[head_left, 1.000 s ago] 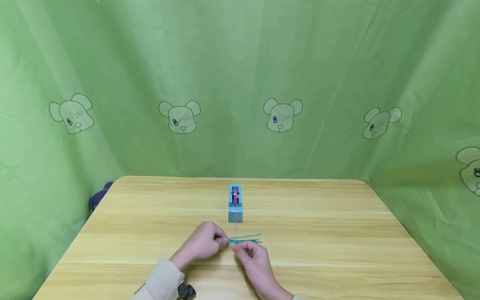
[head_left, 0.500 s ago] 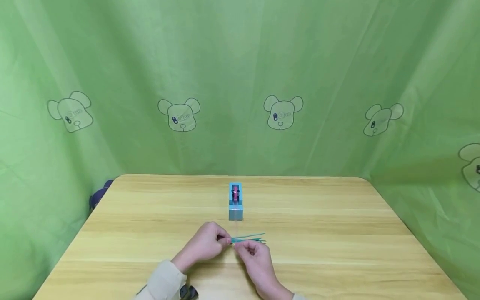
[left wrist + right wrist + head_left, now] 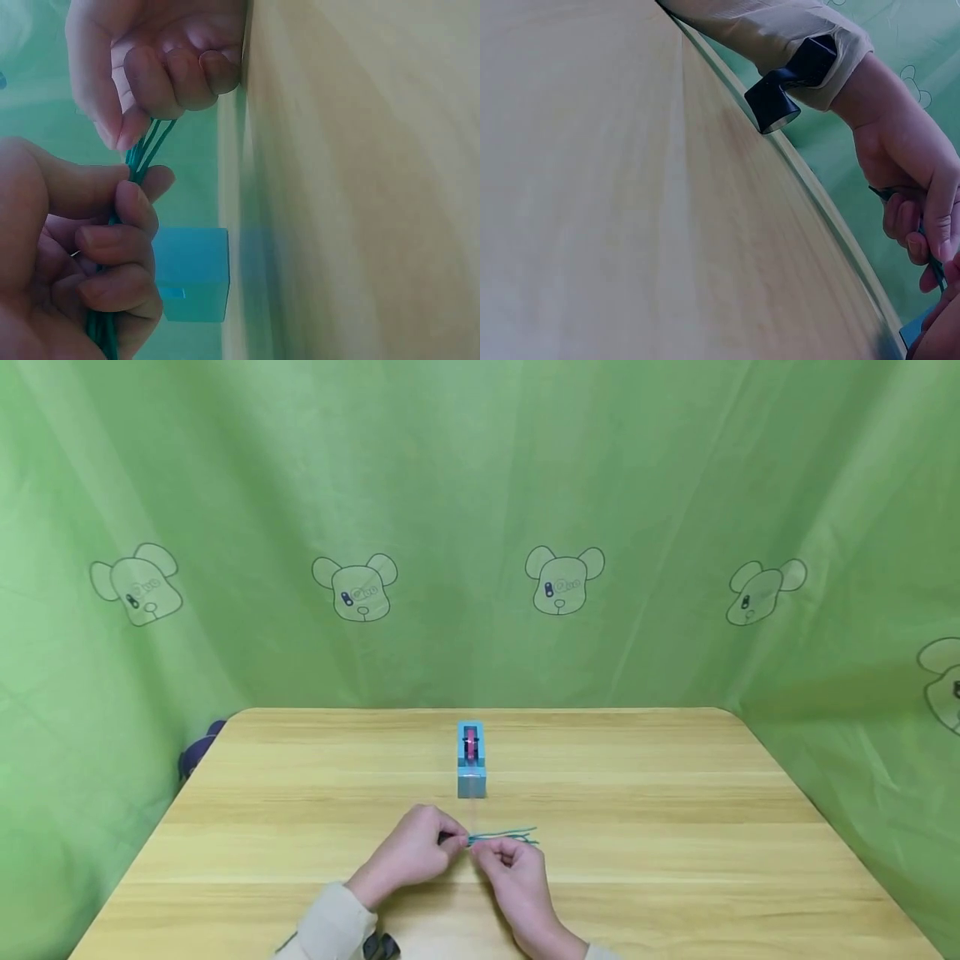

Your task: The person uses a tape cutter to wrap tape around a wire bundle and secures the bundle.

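A bundle of thin green strands runs crosswise in front of a blue tape dispenser. My left hand grips it, fingers curled round its length in the left wrist view, with loose ends fanning out to the right. From the dispenser a clear strip of tape stretches toward me and reaches the bundle between both hands. The thumb and forefinger of my right hand pinch at the tape's near end, right beside the left fingertips. The fingers hide the spot where tape and strands meet.
The dispenser, holding a pink-cored roll, stands on the wooden table beyond the hands. A black wrist camera sticks out from the left sleeve. A green curtain encloses the back and sides; something purple shows past the left edge.
My left hand and the strands have shifted slightly to the right, closing the gap to the right fingertips. The right hand has barely moved. The head view has tilted a little.
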Available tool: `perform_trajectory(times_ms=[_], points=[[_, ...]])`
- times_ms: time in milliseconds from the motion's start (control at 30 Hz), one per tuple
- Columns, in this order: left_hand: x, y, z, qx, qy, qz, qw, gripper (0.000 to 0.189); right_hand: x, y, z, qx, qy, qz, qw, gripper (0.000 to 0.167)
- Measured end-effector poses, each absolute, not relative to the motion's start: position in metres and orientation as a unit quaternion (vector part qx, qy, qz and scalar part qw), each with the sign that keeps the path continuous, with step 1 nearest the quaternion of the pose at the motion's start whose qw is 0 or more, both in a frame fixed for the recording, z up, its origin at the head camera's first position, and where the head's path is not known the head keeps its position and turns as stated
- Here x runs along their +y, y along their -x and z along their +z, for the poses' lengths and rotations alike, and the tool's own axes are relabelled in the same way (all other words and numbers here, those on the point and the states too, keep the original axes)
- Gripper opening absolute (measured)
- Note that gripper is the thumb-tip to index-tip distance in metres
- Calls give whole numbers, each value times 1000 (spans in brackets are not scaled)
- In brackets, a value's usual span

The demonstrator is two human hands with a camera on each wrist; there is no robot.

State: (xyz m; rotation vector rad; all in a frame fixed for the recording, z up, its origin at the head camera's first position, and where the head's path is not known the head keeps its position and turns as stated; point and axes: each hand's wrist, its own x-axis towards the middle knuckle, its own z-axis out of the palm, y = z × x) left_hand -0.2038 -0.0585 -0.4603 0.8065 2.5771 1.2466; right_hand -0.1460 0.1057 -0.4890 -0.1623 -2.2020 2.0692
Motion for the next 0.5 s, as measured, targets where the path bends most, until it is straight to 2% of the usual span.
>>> perform_trajectory(times_ms=[500], points=[[-58,205,-463,861,-323,391,45,14,106,144,-488,-725,52,683,67,10]])
